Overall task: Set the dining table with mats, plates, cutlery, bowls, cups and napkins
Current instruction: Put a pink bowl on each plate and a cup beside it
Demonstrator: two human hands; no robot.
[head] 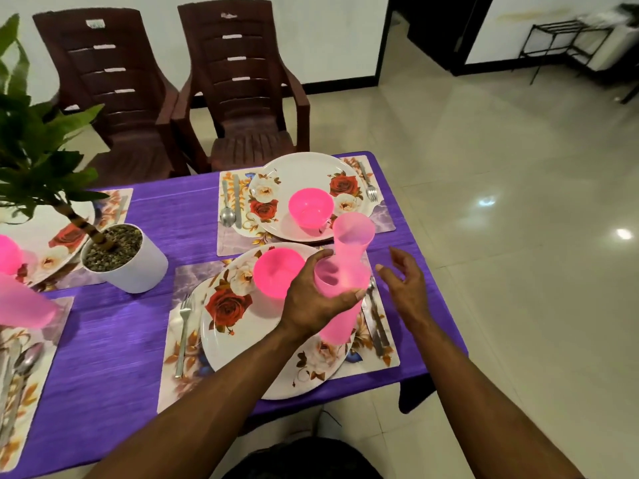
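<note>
My left hand [307, 302] grips a tilted pink cup [337, 323] over the right edge of the near rose plate [238, 344]. A second pink cup [353, 236] rises just behind it; I cannot tell whether it stands on the table or is held. My right hand [404, 285] hovers open to the right of the cups, above the knife [377, 326] on the near mat [383, 354]. A pink bowl [276, 271] sits on the near plate, with a fork [183, 333] to its left. The far plate [304, 171] carries another pink bowl [311, 209].
A white plant pot [131, 261] stands mid-table on the purple cloth [103, 375]. Two more settings lie at the left, with a blurred pink cup [24, 305] and a spoon [31, 357]. Two brown chairs [242, 98] stand behind the table. Tiled floor lies right of the table's edge.
</note>
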